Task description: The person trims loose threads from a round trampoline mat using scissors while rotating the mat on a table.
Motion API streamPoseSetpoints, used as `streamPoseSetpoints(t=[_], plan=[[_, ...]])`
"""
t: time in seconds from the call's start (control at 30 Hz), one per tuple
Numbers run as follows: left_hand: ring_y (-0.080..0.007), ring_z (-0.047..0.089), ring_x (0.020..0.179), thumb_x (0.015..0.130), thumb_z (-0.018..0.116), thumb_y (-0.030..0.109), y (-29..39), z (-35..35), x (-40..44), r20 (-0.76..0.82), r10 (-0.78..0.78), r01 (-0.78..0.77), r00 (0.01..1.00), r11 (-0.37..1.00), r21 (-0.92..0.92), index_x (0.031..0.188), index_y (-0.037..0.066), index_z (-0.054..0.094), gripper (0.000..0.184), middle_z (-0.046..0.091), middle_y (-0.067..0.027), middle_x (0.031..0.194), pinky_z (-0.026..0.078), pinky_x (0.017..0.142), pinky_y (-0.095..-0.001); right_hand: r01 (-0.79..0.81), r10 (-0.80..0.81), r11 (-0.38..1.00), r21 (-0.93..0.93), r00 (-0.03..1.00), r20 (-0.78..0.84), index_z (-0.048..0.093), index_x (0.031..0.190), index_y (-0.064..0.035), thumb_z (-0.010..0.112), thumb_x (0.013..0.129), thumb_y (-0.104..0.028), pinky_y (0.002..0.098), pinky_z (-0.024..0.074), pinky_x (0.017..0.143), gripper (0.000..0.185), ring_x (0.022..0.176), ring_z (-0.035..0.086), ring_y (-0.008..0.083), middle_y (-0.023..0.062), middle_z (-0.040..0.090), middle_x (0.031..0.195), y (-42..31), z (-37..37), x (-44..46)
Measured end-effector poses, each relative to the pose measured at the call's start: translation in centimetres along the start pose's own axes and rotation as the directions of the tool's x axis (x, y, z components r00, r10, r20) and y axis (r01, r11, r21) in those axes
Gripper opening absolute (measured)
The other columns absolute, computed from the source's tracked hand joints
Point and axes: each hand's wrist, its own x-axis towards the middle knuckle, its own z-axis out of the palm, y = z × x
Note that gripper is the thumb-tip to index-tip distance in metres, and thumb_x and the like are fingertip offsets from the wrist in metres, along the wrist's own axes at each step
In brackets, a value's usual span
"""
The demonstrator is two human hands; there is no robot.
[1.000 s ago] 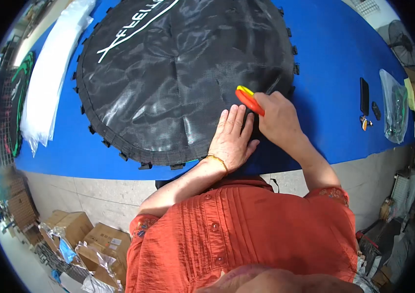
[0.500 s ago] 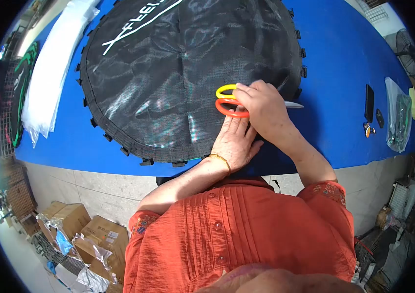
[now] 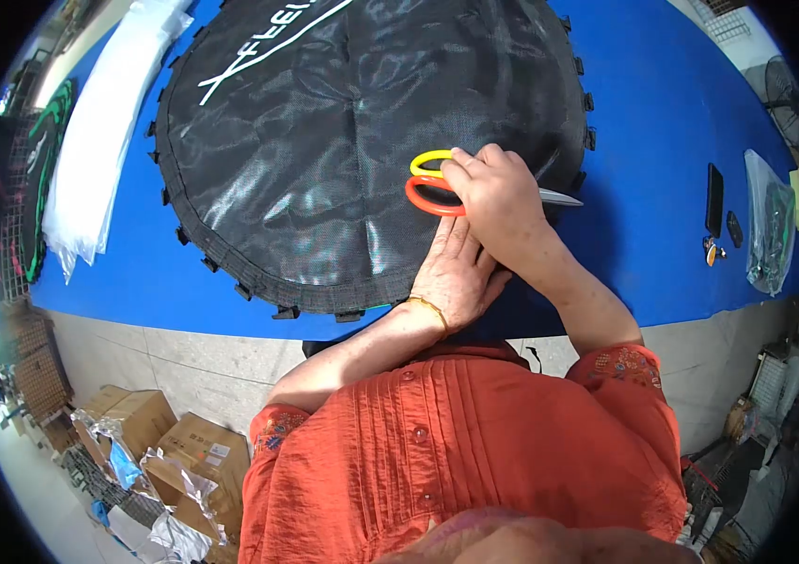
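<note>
A round black mesh mat (image 3: 277,179) with white lettering and small black tabs round its edge lies on the blue table. Near its lower right edge my left hand (image 3: 454,282) rests flat, fingers stretched out and their tips partly hidden under the scissors and my other hand. Closed round the scissors (image 3: 434,195) is my right hand (image 3: 505,202). Their yellow and red handle loops stick out to the left, and the silver blades point right, past the mat's edge.
White plastic sheeting (image 3: 103,141) lies at the table's left. At the right are a black phone-like object (image 3: 714,199), a small dark item with keys (image 3: 711,250) and a clear bag (image 3: 769,226). Cardboard boxes (image 3: 200,451) stand on the floor, lower left. A fan (image 3: 787,99) is upper right.
The scissors have turned in my right hand, so their loops now face left and the blades right. My left hand has stayed flat on the mat. The whole view has shifted slightly.
</note>
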Motion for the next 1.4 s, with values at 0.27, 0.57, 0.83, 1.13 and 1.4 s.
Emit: streamPoseSetpoints(t=[0.27, 0.57, 0.83, 1.13, 1.4], plan=[[-0.0527, 0.038, 0.152, 0.099, 0.070, 0.037, 0.3, -0.9, 0.1, 0.130, -0.044, 0.052, 0.991, 0.997, -0.060, 0.150, -0.003, 0.055, 0.067, 0.050, -0.0311, 0.152, 0.025, 0.130, -0.0659, -0.011, 0.011, 0.999, 0.033, 1.000, 0.001, 0.075, 0.109, -0.0053, 0.076, 0.081, -0.021, 0.0395, 0.0522, 0.083, 0.032, 0.098, 0.068, 0.0255, 0.0135, 0.078, 0.121, -1.1, -0.2, -0.9], [-0.0467, 0.045, 0.148, 0.095, 0.074, 0.032, 0.3, -1.0, 0.4, 0.106, -0.061, 0.068, 0.992, 0.996, -0.058, 0.149, 0.001, 0.056, 0.065, 0.053, -0.0258, 0.154, 0.030, 0.127, -0.0631, -0.003, 0.003, 1.000, 0.012, 1.000, -0.010, 0.076, 0.107, -0.0049, 0.070, 0.084, -0.019, 0.0383, 0.0513, 0.082, 0.027, 0.097, 0.067, 0.0248, 0.0149, 0.078, 0.119, -1.3, 0.4, -0.2], [-0.0477, 0.042, 0.150, 0.099, 0.068, 0.038, 0.1, -0.5, 0.2, 0.029, -0.019, 0.020, 0.999, 0.999, -0.028, 0.151, 0.001, 0.055, 0.066, 0.052, -0.0272, 0.154, 0.024, 0.131, -0.0622, -0.018, 0.016, 0.999, -0.030, 0.998, -0.064, 0.075, 0.100, -0.0077, 0.072, 0.082, -0.020, 0.0368, 0.0514, 0.082, 0.022, 0.095, 0.068, 0.0236, 0.0115, 0.079, 0.116, -0.6, 1.5, 1.5], [-0.0463, 0.040, 0.152, 0.098, 0.069, 0.039, 0.4, -1.6, 1.4, 0.259, -0.112, 0.142, 0.959, 0.985, -0.100, 0.153, 0.001, 0.053, 0.068, 0.052, -0.0262, 0.155, 0.024, 0.132, -0.0600, -0.026, 0.027, 0.999, 0.047, 0.999, -0.028, 0.076, 0.111, -0.0049, 0.068, 0.086, -0.016, 0.0387, 0.0524, 0.081, 0.029, 0.094, 0.067, 0.0247, 0.0122, 0.078, 0.123, -2.0, 0.2, -0.2], [-0.0417, 0.040, 0.154, 0.098, 0.068, 0.040, 0.1, -0.7, 0.2, 0.089, -0.046, 0.049, 0.995, 0.998, -0.033, 0.153, 0.002, 0.054, 0.069, 0.051, -0.0236, 0.157, 0.021, 0.132, -0.0621, -0.064, 0.063, 0.998, -0.024, 0.997, -0.053, 0.075, 0.098, -0.0090, 0.072, 0.081, -0.020, 0.0376, 0.0516, 0.080, 0.020, 0.094, 0.067, 0.0236, 0.0084, 0.079, 0.113, -1.1, 1.4, 1.8]])
